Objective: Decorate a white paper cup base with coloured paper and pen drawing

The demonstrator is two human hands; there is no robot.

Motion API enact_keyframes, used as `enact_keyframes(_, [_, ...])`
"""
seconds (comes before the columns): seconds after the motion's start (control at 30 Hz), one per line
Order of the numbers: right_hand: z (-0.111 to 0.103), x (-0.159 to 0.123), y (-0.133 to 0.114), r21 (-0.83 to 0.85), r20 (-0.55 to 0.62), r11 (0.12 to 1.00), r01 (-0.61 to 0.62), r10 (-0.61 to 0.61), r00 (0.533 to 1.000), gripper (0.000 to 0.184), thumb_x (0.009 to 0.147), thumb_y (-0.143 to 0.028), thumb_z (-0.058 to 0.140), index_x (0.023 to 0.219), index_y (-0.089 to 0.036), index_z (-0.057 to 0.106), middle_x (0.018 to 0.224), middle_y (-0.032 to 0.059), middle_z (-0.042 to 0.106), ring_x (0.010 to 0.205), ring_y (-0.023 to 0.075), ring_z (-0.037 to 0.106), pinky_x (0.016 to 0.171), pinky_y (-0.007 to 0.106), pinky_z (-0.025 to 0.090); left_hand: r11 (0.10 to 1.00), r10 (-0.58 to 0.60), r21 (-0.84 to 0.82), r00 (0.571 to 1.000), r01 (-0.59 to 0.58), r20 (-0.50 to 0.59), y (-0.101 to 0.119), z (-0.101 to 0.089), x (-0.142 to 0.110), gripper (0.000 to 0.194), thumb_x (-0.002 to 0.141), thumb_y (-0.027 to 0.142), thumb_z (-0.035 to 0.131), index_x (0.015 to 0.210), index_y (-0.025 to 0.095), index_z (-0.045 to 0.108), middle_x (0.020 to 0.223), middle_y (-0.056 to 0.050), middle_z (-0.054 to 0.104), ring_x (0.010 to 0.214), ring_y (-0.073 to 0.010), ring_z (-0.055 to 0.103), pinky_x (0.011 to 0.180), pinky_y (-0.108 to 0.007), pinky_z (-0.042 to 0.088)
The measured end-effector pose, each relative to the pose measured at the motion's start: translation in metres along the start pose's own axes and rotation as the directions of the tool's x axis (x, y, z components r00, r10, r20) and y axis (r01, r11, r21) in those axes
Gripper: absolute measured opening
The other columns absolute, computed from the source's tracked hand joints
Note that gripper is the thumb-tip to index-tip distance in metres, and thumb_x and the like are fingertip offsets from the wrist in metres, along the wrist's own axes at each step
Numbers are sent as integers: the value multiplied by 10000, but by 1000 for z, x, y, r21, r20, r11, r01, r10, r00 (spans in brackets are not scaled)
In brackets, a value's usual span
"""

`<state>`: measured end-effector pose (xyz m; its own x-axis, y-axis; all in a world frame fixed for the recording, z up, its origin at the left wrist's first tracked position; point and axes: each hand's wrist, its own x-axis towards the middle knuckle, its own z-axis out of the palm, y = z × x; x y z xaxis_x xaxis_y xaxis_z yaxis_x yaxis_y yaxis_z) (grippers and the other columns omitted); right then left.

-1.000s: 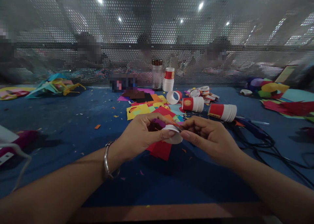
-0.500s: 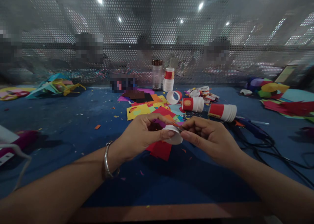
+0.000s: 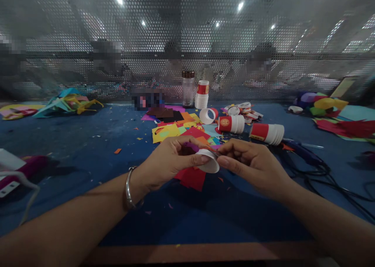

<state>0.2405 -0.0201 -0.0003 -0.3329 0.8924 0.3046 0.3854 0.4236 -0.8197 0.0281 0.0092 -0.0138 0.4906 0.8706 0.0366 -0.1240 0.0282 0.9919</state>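
My left hand [image 3: 172, 155] is closed on a white paper cup piece [image 3: 211, 166], thumb over its near side and fingers behind. The cup is tilted, its round rim facing down toward me. Fingertips of my right hand [image 3: 249, 161] are pinched together at the cup's right edge. A thin dark sliver shows between them and the cup, too small to name. Purple paper [image 3: 190, 145] peeks out behind my left fingers. Beneath the hands, red paper [image 3: 193, 179] lies on the blue table [image 3: 140, 228].
Coloured paper sheets [image 3: 165, 132] spread beyond my hands. Red-and-white paper cups [image 3: 231, 124] lie on their sides, with another cup stack [image 3: 202, 95] beside a glass bottle [image 3: 188, 89]. A glue gun [image 3: 304, 152] with black cables lies right. A purple power strip [image 3: 23, 169] sits left.
Both hands and the cup piece keep nearly the same pose. The whole view has shifted very slightly.
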Motion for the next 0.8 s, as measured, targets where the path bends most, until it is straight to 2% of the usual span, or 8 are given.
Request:
enact_keyframes(0.13, [0, 1, -1, 12, 5, 1000, 2, -2, 1000, 233, 856, -379, 698, 789, -156, 676, 644, -17, 612, 523, 73, 488, 457, 187, 356, 1000, -22, -16, 1000, 21, -9, -1, 0, 0, 331, 660, 322, 898, 846, 141, 692, 829, -9, 729, 754, -112, 643, 714, -247, 466])
enact_keyframes(0.37, [-1, 1, -1, 44, -2, 999, 0, 0, 1000, 206, 854, -360, 704, 809, -159, 686, 674, -12, 634, 548, 76, 508, 476, 188, 378, 998, 11, -58, 1000, -11, 9, -3, -3, 0, 330, 657, 315, 912, 841, 144, 698, 803, 12, 726, 735, -91, 642, 692, -221, 464])
enact_keyframes(0.53, [-1, 1, 0, 28, 0, 1000, -4, 4, 1000, 204, 855, -354, 704, 797, -160, 683, 658, -19, 619, 527, 71, 483, 461, 195, 353, 998, 0, -60, 1000, 1, 17, -1, -3, 0, 328, 652, 298, 917, 837, 145, 694, 806, 11, 747, 734, -93, 660, 682, -214, 473])
enact_keyframes(0.8, [-1, 0, 0, 43, 10, 999, 0, 0, 1000, 192, 859, -354, 705, 820, -166, 697, 677, -15, 641, 534, 73, 493, 461, 197, 343, 994, 36, -100, 998, -30, 57, -1, -2, 0, 228, 705, 222, 885, 834, 152, 710, 810, 26, 763, 748, -77, 684, 719, -195, 503])
